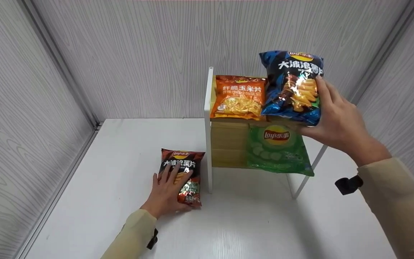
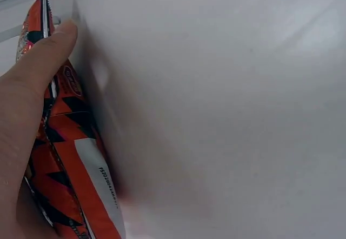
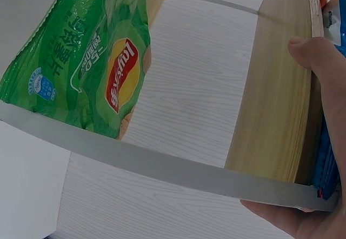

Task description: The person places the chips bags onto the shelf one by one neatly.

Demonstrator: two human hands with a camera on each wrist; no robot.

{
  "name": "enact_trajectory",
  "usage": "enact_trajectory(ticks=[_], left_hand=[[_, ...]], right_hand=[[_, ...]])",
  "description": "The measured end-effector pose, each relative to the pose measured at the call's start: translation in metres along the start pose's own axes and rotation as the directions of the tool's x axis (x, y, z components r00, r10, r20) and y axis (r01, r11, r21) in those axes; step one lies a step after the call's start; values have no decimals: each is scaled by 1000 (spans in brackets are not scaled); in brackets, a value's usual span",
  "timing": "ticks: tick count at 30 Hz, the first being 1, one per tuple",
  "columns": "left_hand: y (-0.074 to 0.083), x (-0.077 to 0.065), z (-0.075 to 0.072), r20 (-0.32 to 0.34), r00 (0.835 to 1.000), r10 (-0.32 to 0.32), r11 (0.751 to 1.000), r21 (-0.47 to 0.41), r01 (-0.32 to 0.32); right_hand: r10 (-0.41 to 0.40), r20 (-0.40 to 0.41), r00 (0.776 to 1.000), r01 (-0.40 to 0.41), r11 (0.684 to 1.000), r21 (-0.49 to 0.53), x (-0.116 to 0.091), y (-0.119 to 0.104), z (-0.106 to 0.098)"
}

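On the white table, a red-and-black bag of potato chips (image 1: 191,187) lies beside the rack's left side. My left hand (image 1: 167,189) rests on it with spread fingers, the thumb along its near edge. In the left wrist view that thumb (image 2: 51,47) lies straight against the bag's end. Up on the rack's top shelf, my right hand (image 1: 343,120) holds the right side of a blue bag of potato chips (image 1: 293,86), which leans back. In the right wrist view, the thumb touches the wooden shelf board (image 3: 275,87); the blue bag is mostly hidden behind the hand.
An orange bag of corn chips (image 1: 241,97) stands left of the blue bag on the top shelf. Below, a green bag of chips (image 1: 279,149) sits at the right of the lower shelf (image 1: 228,147). The rack has a white metal frame (image 1: 208,144). Grey wood-grain walls enclose the table.
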State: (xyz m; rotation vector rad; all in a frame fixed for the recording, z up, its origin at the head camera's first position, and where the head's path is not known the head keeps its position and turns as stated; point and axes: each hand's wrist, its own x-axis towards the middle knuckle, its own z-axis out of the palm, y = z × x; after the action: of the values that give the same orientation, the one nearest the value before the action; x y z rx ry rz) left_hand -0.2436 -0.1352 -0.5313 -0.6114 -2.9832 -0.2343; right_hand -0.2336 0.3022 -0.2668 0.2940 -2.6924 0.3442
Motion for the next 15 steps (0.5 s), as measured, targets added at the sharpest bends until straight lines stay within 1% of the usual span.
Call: enact_trajectory(ticks=[7,15], left_hand=[[-1,1,7,-63,998,30,999,26,-28],[3,0,9,-100,994,32,999,-34,-36]], right_hand=[[2,3,1000,-2,1000,-1,0,-1,-1],[13,16,1000,-13,1000,-2,0,-1,0]])
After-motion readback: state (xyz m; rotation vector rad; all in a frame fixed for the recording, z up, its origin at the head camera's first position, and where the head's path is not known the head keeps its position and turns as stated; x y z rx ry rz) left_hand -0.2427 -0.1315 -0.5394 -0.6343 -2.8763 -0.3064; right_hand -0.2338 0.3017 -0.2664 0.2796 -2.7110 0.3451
